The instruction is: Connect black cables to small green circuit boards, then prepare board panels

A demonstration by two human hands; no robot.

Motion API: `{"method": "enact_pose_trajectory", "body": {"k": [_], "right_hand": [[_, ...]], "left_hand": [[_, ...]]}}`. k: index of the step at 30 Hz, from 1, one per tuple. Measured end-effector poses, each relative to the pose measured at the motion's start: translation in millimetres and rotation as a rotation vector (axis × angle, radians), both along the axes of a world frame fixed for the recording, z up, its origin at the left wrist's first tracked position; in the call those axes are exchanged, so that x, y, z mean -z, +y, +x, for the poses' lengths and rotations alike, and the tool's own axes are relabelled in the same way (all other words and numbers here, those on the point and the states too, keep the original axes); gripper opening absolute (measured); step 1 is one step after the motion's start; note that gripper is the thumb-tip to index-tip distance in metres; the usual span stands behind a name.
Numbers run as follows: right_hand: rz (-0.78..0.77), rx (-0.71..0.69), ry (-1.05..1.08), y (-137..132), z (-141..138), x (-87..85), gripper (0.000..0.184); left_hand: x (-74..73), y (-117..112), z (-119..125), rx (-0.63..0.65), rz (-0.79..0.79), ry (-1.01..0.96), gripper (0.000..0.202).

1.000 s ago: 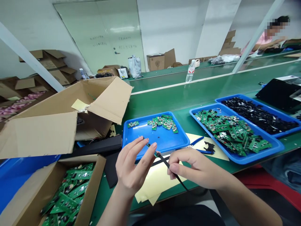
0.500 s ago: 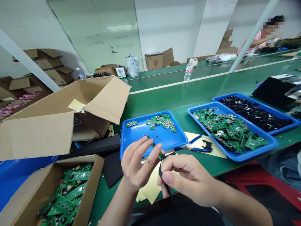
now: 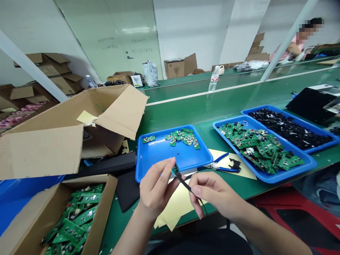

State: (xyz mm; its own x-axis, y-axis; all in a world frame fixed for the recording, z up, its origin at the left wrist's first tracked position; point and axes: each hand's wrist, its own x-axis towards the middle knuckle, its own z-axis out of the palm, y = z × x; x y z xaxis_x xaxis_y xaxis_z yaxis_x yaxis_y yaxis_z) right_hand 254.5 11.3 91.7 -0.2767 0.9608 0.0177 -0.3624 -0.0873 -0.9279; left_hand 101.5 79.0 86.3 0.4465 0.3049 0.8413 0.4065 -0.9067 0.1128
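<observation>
Circuit board (image 3: 176, 170): had it pinched in the left hand (image 3: 157, 184), at the near edge of a blue tray (image 3: 154, 152), with fingers and thumb closed over most of it and only a small green end showing. Held a flat black strip (image 3: 187, 186) in the right hand (image 3: 215, 193), nipped between thumb and forefinger, with the other fingers loosely bent. Had the strip slanting from the green end down to the right, with a thin tail hanging below the fingertips. Could not tell how strip and board met, because of the covering fingers. Had yellow paper (image 3: 172, 207) below the hands, on the green table (image 3: 186, 115). Saw a cluster of loose boards (image 3: 183, 137) in the far right part of the tray and a single board (image 3: 148, 139) at its far left. Just right of the tray, saw pliers (image 3: 222, 157) with blue handles, near a black plastic piece (image 3: 235, 164). Farther right, saw a second tray (image 3: 311, 165) heaped with green boards (image 3: 262, 145), and just beyond it a third tray (image 3: 268, 106) of small black parts (image 3: 289, 129). On the left, saw an open carton (image 3: 102, 212) of more boards (image 3: 71, 226), with flat black sheets (image 3: 129, 194) beside it and a bigger cardboard box (image 3: 47, 147) behind. Across the table, saw an upright water bottle (image 3: 213, 79) and, far right, a person in pink (image 3: 293, 47)
</observation>
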Motion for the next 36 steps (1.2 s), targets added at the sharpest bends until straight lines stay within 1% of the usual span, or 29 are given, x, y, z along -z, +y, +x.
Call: {"method": "enact_pose_trajectory", "body": {"k": [5,8,10,13,16,19,21,23,25,28,30,33,36], "right_hand": [[-0.067,-0.088,0.055,11.9,6.8,7.5,0.030],[-0.037,-0.090,0.022,15.8,10.2,8.6,0.030],[0.009,-0.058,-0.062,16.0,11.4,6.6,0.029],[0.088,0.029,-0.240,11.7,11.2,0.4,0.024],[0.232,0.147,-0.466,3.6,9.3,-6.7,0.021],[0.409,0.206,-0.607,-3.7,7.7,-11.3,0.020],[0.450,0.212,-0.631,-5.9,7.4,-11.6,0.021],[0.413,0.205,-0.614,-5.9,8.0,-9.7,0.022],[0.337,0.184,-0.572,-4.2,9.0,-6.6,0.022],[0.234,0.152,-0.516,-0.2,11.4,-1.7,0.021],[0.196,0.131,-0.503,2.6,13.4,0.4,0.021],[0.193,0.096,-0.518,5.8,16.8,0.5,0.021],[0.255,0.098,-0.602,7.4,19.5,-1.8,0.021]], "left_hand": [[-5.2,-3.1,-1.8,0.094,-0.130,0.061,0.049],[-7.4,-3.6,-3.0,0.153,-0.213,0.090,0.047],[-7.4,-3.8,-3.3,0.188,-0.277,0.091,0.045],[-5.9,-3.9,-2.2,0.221,-0.370,0.061,0.046],[-4.3,-3.1,-0.3,0.228,-0.448,-0.002,0.045],[-3.7,-1.5,1.1,0.219,-0.441,-0.008,0.041],[-3.8,-0.5,1.4,0.206,-0.407,0.005,0.039],[-4.0,0.1,1.4,0.205,-0.399,0.003,0.038],[-4.6,0.4,1.2,0.221,-0.404,0.003,0.039],[-6.1,0.7,0.9,0.270,-0.422,0.017,0.041],[-7.2,0.6,0.8,0.324,-0.451,0.027,0.042],[-8.2,-0.2,0.6,0.412,-0.515,0.044,0.045],[-8.8,-2.3,-0.2,0.452,-0.571,0.068,0.047]]}}
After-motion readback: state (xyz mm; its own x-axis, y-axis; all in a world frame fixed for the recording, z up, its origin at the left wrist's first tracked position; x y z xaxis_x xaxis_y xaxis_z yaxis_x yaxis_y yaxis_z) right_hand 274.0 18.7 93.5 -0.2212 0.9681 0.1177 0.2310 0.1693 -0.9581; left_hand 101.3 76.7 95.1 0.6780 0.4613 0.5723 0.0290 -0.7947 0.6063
